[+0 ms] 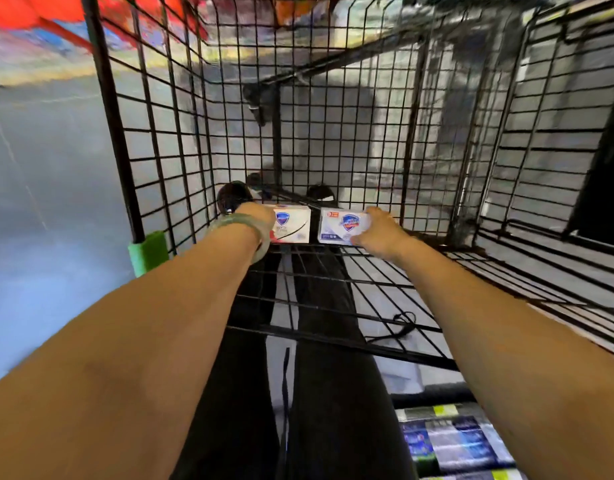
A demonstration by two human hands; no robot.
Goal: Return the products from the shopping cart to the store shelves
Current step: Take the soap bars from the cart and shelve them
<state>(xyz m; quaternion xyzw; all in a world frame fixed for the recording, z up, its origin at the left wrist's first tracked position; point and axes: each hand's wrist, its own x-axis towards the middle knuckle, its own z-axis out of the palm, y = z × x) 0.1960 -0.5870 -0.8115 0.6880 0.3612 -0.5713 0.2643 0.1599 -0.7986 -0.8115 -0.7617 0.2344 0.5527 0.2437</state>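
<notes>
Both arms reach deep into the black wire cart [167,140]. The left hand [255,220] is wrapped around a white soap box [293,225], and the right hand [380,233] grips a second box [340,226] just beside it. Both boxes sit low at the cart's floor, near each other but apart; a pale bangle [239,221] circles the left wrist.

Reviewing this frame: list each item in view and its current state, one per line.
Left hand: closed on the left soap box.
Right hand: closed on the right soap box.
Left soap box: at the cart's bottom, gripped.
Right soap box: beside it, apart, gripped.
Shopping cart: otherwise bare inside.
Bracelet: on the left wrist.
</notes>
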